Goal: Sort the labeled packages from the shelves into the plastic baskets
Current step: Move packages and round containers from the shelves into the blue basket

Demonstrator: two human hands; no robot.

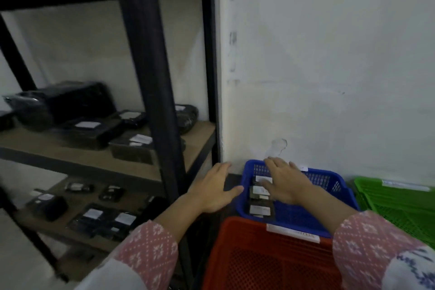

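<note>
A blue basket (329,181) stands by the wall with black packages with white labels (260,209) inside. My right hand (286,180) hovers flat over that basket, fingers spread, holding nothing. My left hand (215,188) is just left of the basket's rim, open and empty. A red basket (254,256) sits in front of the blue one and a green basket (400,205) to its right. More black labelled packages lie on the middle shelf (131,143) and on the lower shelf (106,219).
A dark metal shelf post (150,77) rises between me and the shelves. A white wall (329,66) stands behind the baskets. The red basket carries a white label strip (293,233) on its rim. The picture is blurred.
</note>
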